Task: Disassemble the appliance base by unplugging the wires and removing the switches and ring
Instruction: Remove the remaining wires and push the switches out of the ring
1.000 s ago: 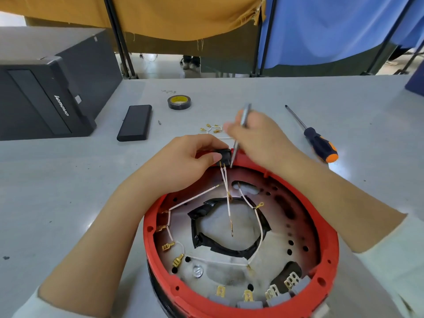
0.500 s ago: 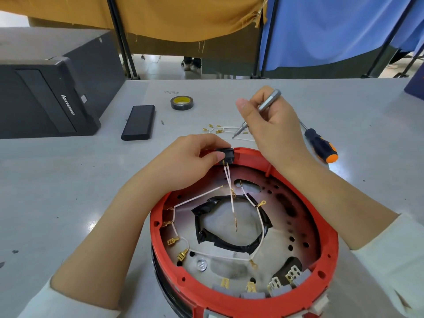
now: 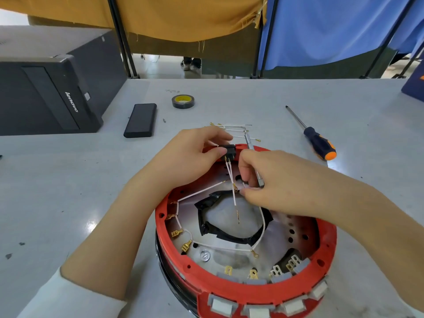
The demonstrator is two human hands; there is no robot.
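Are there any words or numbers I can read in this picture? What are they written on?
"lenovo", in white letters running sideways, on the front of the black computer case.
The yellow label inside the roll of black tape has marks too small to read.
The small sticker on the computer case's front edge is too blurred to read.
Nothing readable on the red appliance base.

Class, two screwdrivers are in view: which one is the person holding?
The slim silver screwdriver, gripped in the right hand over the red base. The other, with the black-and-orange handle, lies untouched on the table.
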